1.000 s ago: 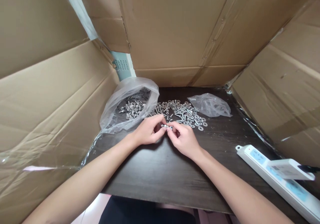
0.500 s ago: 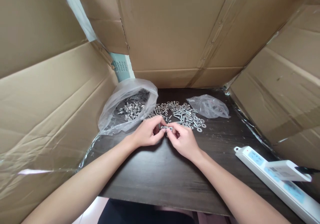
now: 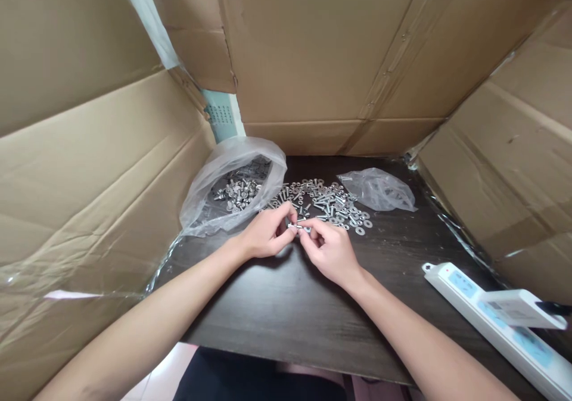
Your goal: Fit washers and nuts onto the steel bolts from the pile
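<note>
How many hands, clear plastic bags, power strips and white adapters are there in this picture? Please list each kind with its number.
Hands: 2 (left hand, right hand)
Clear plastic bags: 2 (larger bag, smaller bag)
Power strip: 1
White adapter: 1
Total: 6
The loose metal pieces are too small and crowded to count.

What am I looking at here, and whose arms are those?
There's no machine here: these are a person's own bare arms, ending in a left hand and a right hand. The camera is worn on that person's head, looking forward and down. On the dark table lie loose bolts and flat, ring-shaped washers. To the left, an open plastic bag holds more metal fasteners; to the right are a smaller plastic bag and a white power strip. Both hands pinch one small metal piece between them. It looks like a bolt, but it's too tiny to be sure.
</note>
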### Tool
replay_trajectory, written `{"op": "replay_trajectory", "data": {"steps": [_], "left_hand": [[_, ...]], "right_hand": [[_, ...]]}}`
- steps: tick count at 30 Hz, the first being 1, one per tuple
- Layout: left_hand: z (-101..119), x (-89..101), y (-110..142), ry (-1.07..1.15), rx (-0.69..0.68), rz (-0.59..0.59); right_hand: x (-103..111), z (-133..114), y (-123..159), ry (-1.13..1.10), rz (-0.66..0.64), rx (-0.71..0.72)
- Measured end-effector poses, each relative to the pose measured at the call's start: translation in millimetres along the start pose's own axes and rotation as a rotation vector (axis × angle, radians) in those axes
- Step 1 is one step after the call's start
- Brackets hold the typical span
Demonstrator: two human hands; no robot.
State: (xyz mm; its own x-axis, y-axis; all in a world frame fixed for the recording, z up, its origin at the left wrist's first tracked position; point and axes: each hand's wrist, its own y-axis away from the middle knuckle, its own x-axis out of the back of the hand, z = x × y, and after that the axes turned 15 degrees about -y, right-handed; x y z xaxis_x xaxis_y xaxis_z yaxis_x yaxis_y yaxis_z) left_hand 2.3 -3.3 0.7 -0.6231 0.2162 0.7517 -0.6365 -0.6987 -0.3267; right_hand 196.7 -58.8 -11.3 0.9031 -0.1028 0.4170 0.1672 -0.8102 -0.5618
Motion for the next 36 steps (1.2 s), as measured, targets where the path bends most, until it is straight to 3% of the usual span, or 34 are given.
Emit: {"op": "replay_trajectory", "data": {"steps": [22, 36], "left_hand": [[2.4, -1.3, -0.3, -0.059, -0.043, 0.032], [1.3, -2.5, -0.2, -0.054, -0.03, 0.022]], "right_hand": [[0.4, 3.0, -0.2, -0.023, -0.077, -0.081], [-0.7, 0.2, -1.5, 0.059, -0.039, -0.01]]}}
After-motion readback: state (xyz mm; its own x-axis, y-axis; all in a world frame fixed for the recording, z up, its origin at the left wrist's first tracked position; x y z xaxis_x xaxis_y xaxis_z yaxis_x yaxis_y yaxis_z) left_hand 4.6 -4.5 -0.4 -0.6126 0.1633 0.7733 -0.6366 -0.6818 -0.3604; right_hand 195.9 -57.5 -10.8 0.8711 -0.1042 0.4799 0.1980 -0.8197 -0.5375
